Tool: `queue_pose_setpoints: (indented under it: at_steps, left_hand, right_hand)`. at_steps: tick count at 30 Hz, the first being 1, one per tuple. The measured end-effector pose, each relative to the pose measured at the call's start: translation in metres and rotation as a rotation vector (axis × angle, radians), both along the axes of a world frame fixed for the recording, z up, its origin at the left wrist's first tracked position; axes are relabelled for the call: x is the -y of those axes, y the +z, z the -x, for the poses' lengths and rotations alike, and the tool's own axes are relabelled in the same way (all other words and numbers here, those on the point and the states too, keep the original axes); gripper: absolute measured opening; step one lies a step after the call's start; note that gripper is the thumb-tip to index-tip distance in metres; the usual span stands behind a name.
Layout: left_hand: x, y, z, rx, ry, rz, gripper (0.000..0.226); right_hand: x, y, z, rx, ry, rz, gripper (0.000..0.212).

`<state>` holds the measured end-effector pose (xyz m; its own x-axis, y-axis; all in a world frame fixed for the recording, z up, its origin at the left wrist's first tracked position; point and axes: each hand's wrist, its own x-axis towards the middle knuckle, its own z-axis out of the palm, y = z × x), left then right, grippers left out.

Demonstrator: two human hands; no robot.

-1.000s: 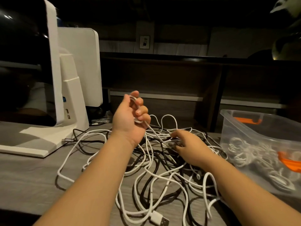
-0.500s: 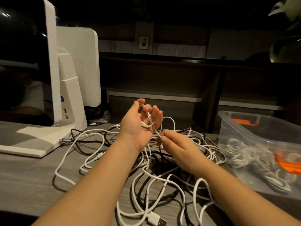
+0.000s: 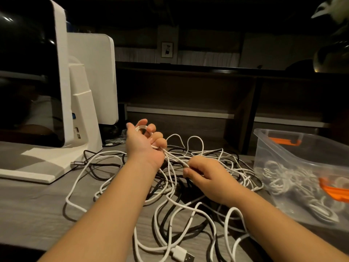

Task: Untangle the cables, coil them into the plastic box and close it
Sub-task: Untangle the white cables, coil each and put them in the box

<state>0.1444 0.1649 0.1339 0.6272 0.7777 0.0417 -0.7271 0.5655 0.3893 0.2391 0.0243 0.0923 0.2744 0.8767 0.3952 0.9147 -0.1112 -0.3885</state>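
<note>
While the left hand (image 3: pixel 145 146) is gripping the coil (image 3: pixel 142 129), the right hand (image 3: pixel 205 176), pinching the cable (image 3: pixel 175 158), is sitting at its 4 o'clock.

cables (image 3: pixel 181 201): white and black, tangled | USB plug (image 3: pixel 182 254): white shell, silver tip | desk (image 3: pixel 34 201): grey woodgrain | plastic box (image 3: pixel 279 154): clear, orange latches | coils inside it (image 3: pixel 294 180): seemingly white through hazy wall | monitor (image 3: pixel 62 76): white frame, black screen

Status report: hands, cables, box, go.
Left hand holds white coil; right hand pinches its strand. Tangle on desk. Plastic box open, coils inside. Nothing blocking.
</note>
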Motion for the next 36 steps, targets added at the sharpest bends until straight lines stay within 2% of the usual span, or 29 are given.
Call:
queue_pose_setpoints:
  at_steps: [2,5,7,11,13,17,20,23,26,30,32,34,36]
  left_hand:
    - [0.000,0.000,0.000,-0.053,0.040,-0.042,0.044]
    - [0.006,0.000,-0.001,-0.191,0.092,-0.213,0.027]
    - [0.010,0.000,-0.003,-0.342,0.185,-0.415,0.022]
    - [0.013,-0.010,-0.010,-0.681,0.421,-0.939,0.032]
    - [0.012,-0.013,-0.011,-0.756,0.410,-1.048,0.035]
    - [0.020,-0.012,-0.011,-0.892,0.222,-1.133,0.041]
    - [0.028,-0.011,-0.008,-0.953,-0.065,-1.195,0.050]
    - [0.030,-0.013,-0.006,-0.939,-0.357,-1.127,0.059]
    - [0.028,-0.015,-0.004,-0.864,-0.557,-1.057,0.063]
    - [0.028,-0.016,-0.003,-0.797,-0.723,-1.044,0.056]
    - [0.027,-0.016,-0.002,-0.794,-0.744,-1.059,0.042]
    - [0.027,-0.016,-0.001,-0.805,-0.750,-1.097,0.028]
    - [0.025,-0.015,0.001,-0.789,-0.772,-1.112,0.020]
  right_hand:
    - [0.000,0.000,0.000,-0.039,-0.013,-0.076,0.014]
    - [0.001,0.000,0.002,-0.092,-0.005,-0.118,0.013]
    - [0.001,0.000,0.002,-0.079,0.001,-0.091,0.014]
    - [0.003,0.000,0.002,-0.050,0.046,-0.042,0.015]
    - [0.006,0.000,0.001,-0.058,0.092,-0.063,0.018]
    - [0.008,0.001,-0.001,-0.087,0.180,-0.146,0.021]
    - [0.007,0.002,0.000,-0.075,0.215,-0.247,0.021]
    - [0.005,0.001,-0.001,-0.140,0.079,-0.393,0.006]
    - [0.004,0.003,-0.002,-0.137,-0.058,-0.481,0.014]
    - [0.007,0.002,-0.004,-0.277,-0.028,-0.499,0.031]
    - [0.009,0.002,-0.005,-0.404,0.029,-0.467,0.032]
    - [0.010,0.001,-0.004,-0.517,0.087,-0.421,0.029]
    - [0.009,0.002,-0.004,-0.590,0.105,-0.425,0.018]
